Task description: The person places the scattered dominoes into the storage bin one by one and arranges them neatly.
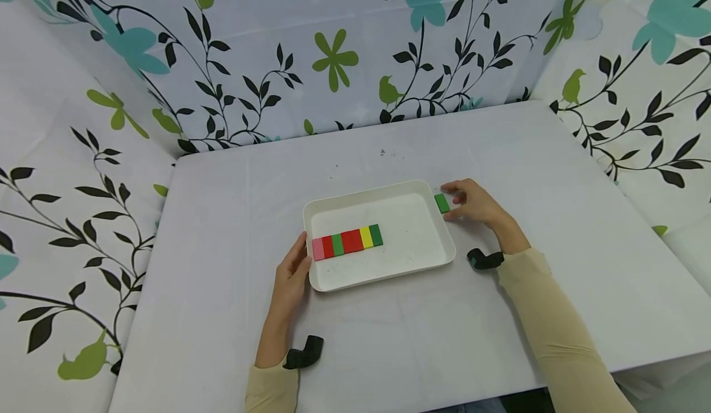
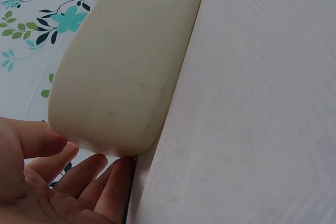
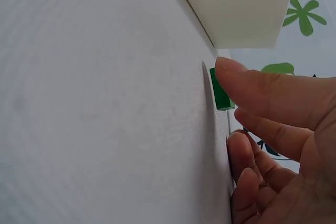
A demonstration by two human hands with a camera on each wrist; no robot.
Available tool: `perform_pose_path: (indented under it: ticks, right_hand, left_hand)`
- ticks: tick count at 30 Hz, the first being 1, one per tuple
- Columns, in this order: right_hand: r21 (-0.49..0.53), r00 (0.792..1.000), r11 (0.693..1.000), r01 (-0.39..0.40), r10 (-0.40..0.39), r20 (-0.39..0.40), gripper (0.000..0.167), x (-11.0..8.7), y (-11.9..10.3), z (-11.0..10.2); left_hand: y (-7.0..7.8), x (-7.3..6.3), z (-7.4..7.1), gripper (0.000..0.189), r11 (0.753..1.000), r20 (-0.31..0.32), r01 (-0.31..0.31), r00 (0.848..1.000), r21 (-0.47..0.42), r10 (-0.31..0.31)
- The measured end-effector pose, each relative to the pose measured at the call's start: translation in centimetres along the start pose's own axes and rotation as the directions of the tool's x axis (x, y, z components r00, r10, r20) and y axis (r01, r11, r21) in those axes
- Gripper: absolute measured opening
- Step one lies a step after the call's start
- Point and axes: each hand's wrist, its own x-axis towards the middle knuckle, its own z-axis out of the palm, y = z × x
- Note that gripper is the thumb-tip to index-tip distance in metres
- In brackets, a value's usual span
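Note:
In the head view, a white rectangular tray holds a row of coloured blocks touching side by side: a pink block, red block, light green block, wider red piece, yellow block and dark green block. My left hand touches the tray's left end, fingertips along the outer wall. Just past the tray's right end, my right hand pinches a green block between thumb and index finger. The thumb partly hides this block in the right wrist view.
The tray stands on a table with a white cloth. Small crumbs lie behind the tray. A curtain printed with leaves and birds hangs around the table. Black wrist devices stick out from both wrists.

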Motion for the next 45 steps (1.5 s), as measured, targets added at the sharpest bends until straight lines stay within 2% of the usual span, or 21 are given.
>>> perform_pose_path:
  ticks: [19,33,45]
  right_hand:
    - [-0.071,0.999,0.997,0.004,-0.007,-0.048,0.064,-0.07,-0.37,0.69]
    - [-0.080,0.998,0.997,-0.012,0.007,-0.069,0.056,-0.38,-0.62,0.88]
    - [0.022,0.991,1.000,-0.016,0.019,-0.130,0.054,-0.82,-0.30,0.62]
  left_hand:
    - [0.00,0.05,0.03,0.053,1.000,0.006,-0.006,1.000,-0.015,0.006]
    - [0.10,-0.05,-0.03,0.053,1.000,0.010,-0.007,1.000,-0.010,0.007]
    - [0.00,-0.06,-0.05,0.054,1.000,0.005,-0.009,1.000,0.003,0.009]
